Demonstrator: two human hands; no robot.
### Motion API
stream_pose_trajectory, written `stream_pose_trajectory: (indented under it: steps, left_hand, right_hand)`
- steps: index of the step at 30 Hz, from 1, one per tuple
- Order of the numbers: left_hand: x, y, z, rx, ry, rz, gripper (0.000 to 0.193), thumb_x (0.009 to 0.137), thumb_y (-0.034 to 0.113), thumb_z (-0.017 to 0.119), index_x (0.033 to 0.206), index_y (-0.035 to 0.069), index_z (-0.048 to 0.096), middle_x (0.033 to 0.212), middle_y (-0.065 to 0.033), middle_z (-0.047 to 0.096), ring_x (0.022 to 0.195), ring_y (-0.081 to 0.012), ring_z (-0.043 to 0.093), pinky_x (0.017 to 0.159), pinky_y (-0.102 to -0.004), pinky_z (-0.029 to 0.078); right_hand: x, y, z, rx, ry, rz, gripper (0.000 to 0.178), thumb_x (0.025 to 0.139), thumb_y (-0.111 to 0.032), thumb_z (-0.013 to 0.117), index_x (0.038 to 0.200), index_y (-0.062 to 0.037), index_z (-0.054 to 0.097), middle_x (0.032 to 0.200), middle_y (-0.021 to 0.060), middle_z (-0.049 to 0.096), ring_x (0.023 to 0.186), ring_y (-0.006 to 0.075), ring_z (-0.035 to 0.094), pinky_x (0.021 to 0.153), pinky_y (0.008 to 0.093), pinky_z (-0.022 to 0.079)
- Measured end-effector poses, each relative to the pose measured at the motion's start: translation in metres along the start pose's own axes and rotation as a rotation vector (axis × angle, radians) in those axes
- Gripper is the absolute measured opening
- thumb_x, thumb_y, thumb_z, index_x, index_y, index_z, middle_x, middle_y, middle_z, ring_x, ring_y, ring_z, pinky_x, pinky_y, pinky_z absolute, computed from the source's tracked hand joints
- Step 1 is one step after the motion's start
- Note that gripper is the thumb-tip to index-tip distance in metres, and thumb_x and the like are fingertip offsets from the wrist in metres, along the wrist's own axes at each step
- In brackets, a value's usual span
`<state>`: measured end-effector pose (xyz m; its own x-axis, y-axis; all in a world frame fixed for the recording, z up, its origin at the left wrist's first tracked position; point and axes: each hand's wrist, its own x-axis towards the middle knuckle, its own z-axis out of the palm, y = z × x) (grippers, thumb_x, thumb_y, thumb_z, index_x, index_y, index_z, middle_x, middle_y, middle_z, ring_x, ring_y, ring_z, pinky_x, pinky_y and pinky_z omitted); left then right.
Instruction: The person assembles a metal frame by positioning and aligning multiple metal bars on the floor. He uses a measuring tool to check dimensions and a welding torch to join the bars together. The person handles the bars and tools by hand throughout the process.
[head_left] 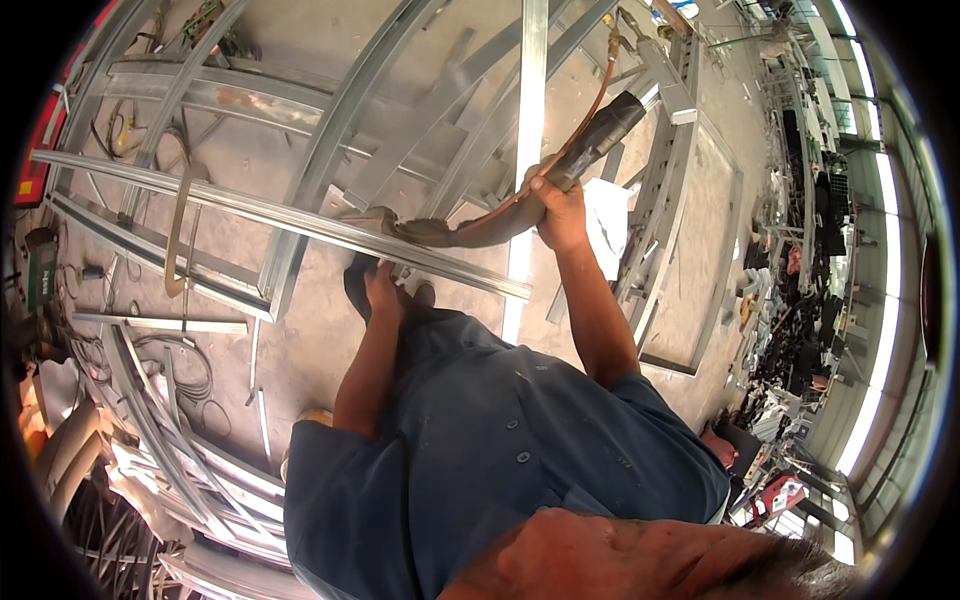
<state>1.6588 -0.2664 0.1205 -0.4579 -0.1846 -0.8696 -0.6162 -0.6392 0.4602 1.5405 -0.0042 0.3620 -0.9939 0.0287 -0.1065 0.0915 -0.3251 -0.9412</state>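
My right hand (560,210) is wrapped round a thick cable bundle (465,233) in a grey-brown sleeve. Its upper stretch is bound in black wrap (605,130), and a thin copper-coloured hose (602,95) runs along it. The sleeved part sags leftward across a long metal rail (270,212). Just below that rail, close to my legs, my left hand (381,290) is closed at a dark object (357,282). The rail and the hand's own back partly hide what its fingers hold.
Metal channels and beams form a frame ahead; one upright beam (328,140) crosses the rail. A bent clamp-like bar (182,215) hangs over the rail at left. Coiled cable (190,365) and loose profiles lie on the left floor. A long slotted beam (668,190) stands at right.
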Motion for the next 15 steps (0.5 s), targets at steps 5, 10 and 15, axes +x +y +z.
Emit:
stream_pose_trajectory:
  steps: [5, 10, 15]
  left_hand:
    - [0.027, 0.044, 0.006, 0.811, -0.144, 1.025, 0.042, 0.089, 0.018, 0.064, 0.126, 0.000, 0.059, 0.119, -0.0221, 0.064, 0.108, -0.0309, 0.063, 0.094, -0.0382, 0.050]
    - [0.029, 0.094, 0.029, 1.031, -0.666, 0.965, 0.048, 0.090, 0.011, 0.062, 0.136, 0.004, 0.055, 0.123, -0.0187, 0.064, 0.111, -0.0270, 0.062, 0.096, -0.0365, 0.049]
    - [0.075, 0.090, 0.004, 1.168, -0.705, 0.718, 0.053, 0.088, 0.010, 0.064, 0.140, 0.008, 0.053, 0.133, -0.0124, 0.061, 0.114, -0.0243, 0.061, 0.098, -0.0344, 0.049]
  right_hand:
    - [0.017, 0.021, 0.001, 0.156, 0.144, 0.032, 0.023, 0.087, -0.007, 0.070, 0.105, -0.0068, 0.056, 0.093, 0.0073, 0.063, 0.082, 0.0203, 0.062, 0.075, 0.0372, 0.054]
    - [0.016, 0.071, 0.028, 0.120, 0.226, 0.015, 0.027, 0.085, -0.009, 0.073, 0.108, -0.0051, 0.058, 0.098, 0.0074, 0.065, 0.084, 0.0202, 0.063, 0.078, 0.0349, 0.052]
    - [0.021, 0.076, 0.090, -0.163, 0.184, 0.021, 0.026, 0.086, -0.013, 0.075, 0.107, -0.0037, 0.063, 0.096, 0.0046, 0.066, 0.088, 0.0155, 0.062, 0.079, 0.0315, 0.050]
